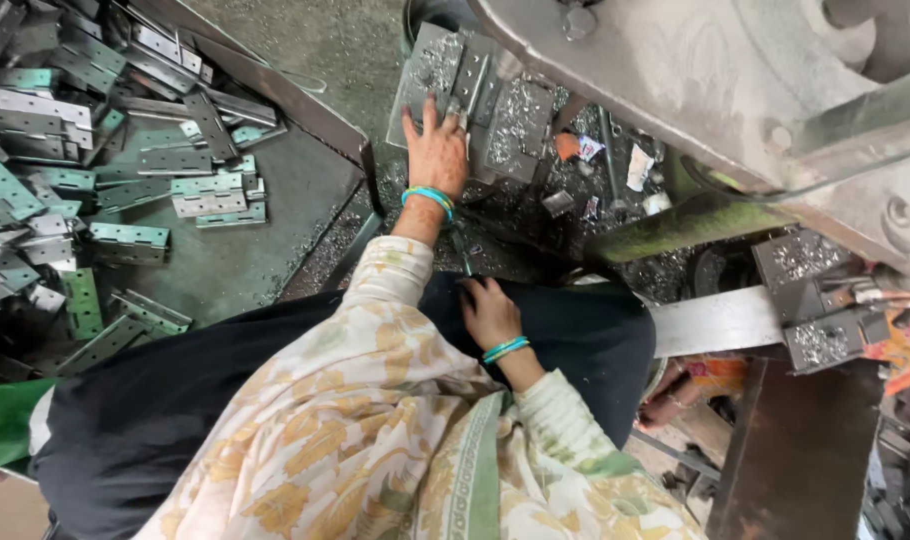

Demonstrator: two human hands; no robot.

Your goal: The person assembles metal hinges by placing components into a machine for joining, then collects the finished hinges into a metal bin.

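Grey steel hinge plate (pixel 445 75), strewn with metal swarf, lies far centre under the press; the left hand (pixel 437 150) rests flat on it, fingers spread, gripping nothing. The right hand (pixel 490 312) rests curled on the lap, seemingly empty. A large pile of greenish-grey hinges (pixel 85 180) lies on the left worktop (pixel 275 200); judged mid-batch, finished versus pending indistinguishable.

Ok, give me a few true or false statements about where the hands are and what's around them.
1. The left hand lies flat on the metal plates. True.
2. The right hand is raised above the machine. False: it rests low on the dark cloth at the lap.
3. The hinges are piled on the left of the picture. True.
4. Both wrists are bare. False: each wears blue-green bangles.
5. Metal shavings cover the plates. True.
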